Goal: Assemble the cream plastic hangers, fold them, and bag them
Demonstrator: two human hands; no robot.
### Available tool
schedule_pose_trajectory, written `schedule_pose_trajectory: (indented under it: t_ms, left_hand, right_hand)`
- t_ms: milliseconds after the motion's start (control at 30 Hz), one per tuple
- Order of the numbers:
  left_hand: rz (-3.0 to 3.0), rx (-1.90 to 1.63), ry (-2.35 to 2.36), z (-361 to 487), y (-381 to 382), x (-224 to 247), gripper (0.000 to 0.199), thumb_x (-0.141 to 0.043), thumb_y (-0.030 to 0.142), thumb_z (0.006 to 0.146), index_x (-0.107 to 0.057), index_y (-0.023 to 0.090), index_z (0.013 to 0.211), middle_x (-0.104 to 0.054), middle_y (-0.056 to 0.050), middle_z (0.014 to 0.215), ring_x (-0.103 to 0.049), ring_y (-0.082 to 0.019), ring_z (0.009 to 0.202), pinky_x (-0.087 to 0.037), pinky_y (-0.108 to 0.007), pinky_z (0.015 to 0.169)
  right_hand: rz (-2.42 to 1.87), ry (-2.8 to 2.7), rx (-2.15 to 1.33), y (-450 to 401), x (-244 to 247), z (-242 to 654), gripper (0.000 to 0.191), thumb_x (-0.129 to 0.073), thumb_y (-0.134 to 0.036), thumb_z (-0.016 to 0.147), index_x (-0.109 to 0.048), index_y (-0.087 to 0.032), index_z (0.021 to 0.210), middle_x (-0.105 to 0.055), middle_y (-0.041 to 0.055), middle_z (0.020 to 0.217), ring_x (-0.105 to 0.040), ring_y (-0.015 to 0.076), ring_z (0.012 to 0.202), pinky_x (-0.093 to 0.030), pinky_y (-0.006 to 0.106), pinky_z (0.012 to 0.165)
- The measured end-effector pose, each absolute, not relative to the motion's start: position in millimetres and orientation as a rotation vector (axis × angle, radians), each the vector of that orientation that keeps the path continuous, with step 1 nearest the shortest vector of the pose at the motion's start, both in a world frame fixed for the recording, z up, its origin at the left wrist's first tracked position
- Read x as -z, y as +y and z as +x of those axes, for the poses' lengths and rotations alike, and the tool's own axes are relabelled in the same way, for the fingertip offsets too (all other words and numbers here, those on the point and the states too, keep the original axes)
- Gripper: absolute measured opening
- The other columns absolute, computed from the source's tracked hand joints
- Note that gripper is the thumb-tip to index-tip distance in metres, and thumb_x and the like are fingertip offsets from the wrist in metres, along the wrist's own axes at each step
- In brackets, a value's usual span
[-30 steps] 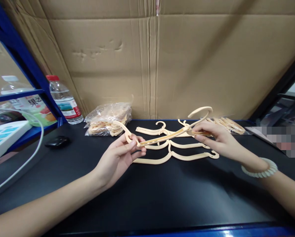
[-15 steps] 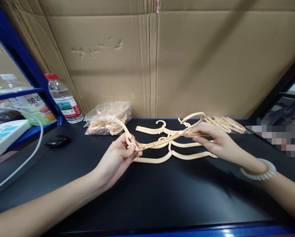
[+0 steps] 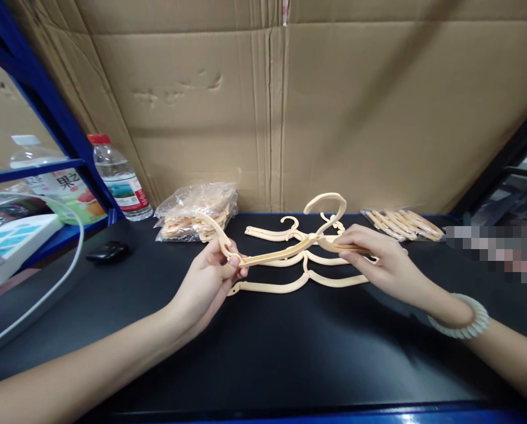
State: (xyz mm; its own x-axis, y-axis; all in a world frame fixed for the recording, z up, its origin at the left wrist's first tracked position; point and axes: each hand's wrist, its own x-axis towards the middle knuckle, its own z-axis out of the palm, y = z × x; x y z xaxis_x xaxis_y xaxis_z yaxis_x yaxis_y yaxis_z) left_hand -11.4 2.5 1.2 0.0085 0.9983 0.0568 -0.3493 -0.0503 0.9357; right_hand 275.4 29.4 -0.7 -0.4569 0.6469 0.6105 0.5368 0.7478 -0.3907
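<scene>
A beige plastic folding clothes hanger (image 3: 278, 256) is held up above the table between both hands. My left hand (image 3: 208, 274) pinches its left end, where a curved beige piece (image 3: 214, 225) sticks up and to the left. My right hand (image 3: 375, 259) is closed on the right arm of the hanger, fingers covering much of that side. The hook rises from the middle, its curve pointing up. Behind and below it, several more beige hangers (image 3: 272, 287) lie on the black tabletop, some opened out, partly hidden by the held one.
At the back left is a clear bag (image 3: 195, 212) of beige hanger parts; another bag (image 3: 402, 224) lies back right. A water bottle (image 3: 122, 182), a black mouse (image 3: 108, 252) and a white cable (image 3: 71, 265) are on the left. Cardboard (image 3: 201, 118) stands behind the table.
The hanger's hook has swung left and upright, from leaning right. My right hand has shifted slightly left and down along with the arm; my left hand keeps its pinch.
</scene>
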Motion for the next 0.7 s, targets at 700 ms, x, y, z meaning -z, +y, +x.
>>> schedule_pose_trajectory:
  t_ms: [700]
  left_hand:
    - [1.401, -0.981, 0.865, -4.5, -18.1, 3.8, 0.004, -0.065, 0.017, 0.082, -0.062, 0.015, 0.083, -0.067, -0.006, 0.09, -0.066, -0.016, 0.079, -0.055, -0.027, 0.074]
  right_hand:
    - [-1.138, -1.939, -0.492, 40.8, -0.8, 285.5, 0.027, -0.051, -0.047, 0.09, -0.061, -0.022, 0.093, -0.058, 0.0039, 0.082, -0.054, 0.0181, 0.072, -0.045, 0.029, 0.06]
